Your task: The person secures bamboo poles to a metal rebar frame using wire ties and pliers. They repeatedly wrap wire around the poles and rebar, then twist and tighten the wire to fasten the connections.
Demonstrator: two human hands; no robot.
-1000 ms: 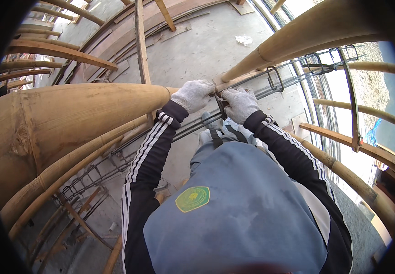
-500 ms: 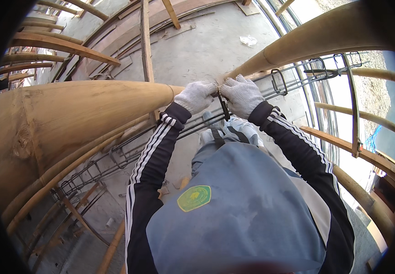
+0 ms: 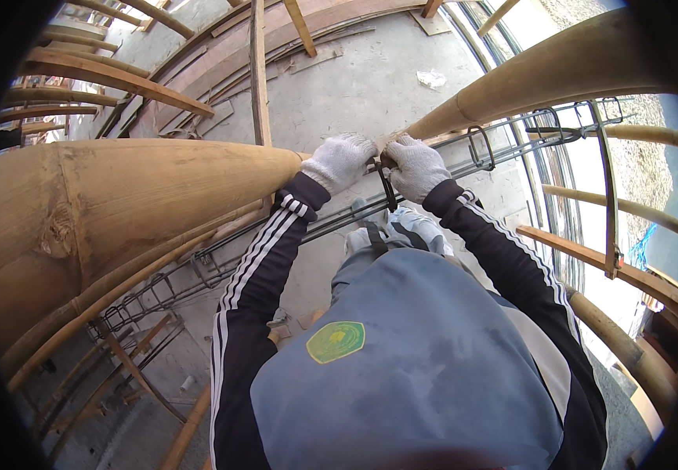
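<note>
My left hand (image 3: pixel 341 163) and my right hand (image 3: pixel 417 167), both in white knit gloves, work close together over a long rebar cage (image 3: pixel 331 227). A dark steel stirrup (image 3: pixel 386 186) hangs between them around the cage's bars, its top by my fingertips. The left hand's fingers are curled closed near the stirrup's top; what they hold is hidden. On the other side, the right hand is closed too, thumb and fingers pressed together, and its grip is also hidden. A thick bamboo pole (image 3: pixel 174 176) runs up to the left hand, and another bamboo pole (image 3: pixel 527 74) slopes away beyond the right.
More stirrups (image 3: pixel 480 149) sit along the cage to the right. A wooden post (image 3: pixel 258 74) stands beyond the left hand. Timber boards (image 3: pixel 221 63) and a white scrap (image 3: pixel 431 79) lie on the concrete floor. A curved wooden prop (image 3: pixel 607 188) and bamboo poles flank the right side.
My hands have drawn slightly apart, opening a small gap above the stirrup. Both stay closed. The surroundings have shifted slightly in view.
</note>
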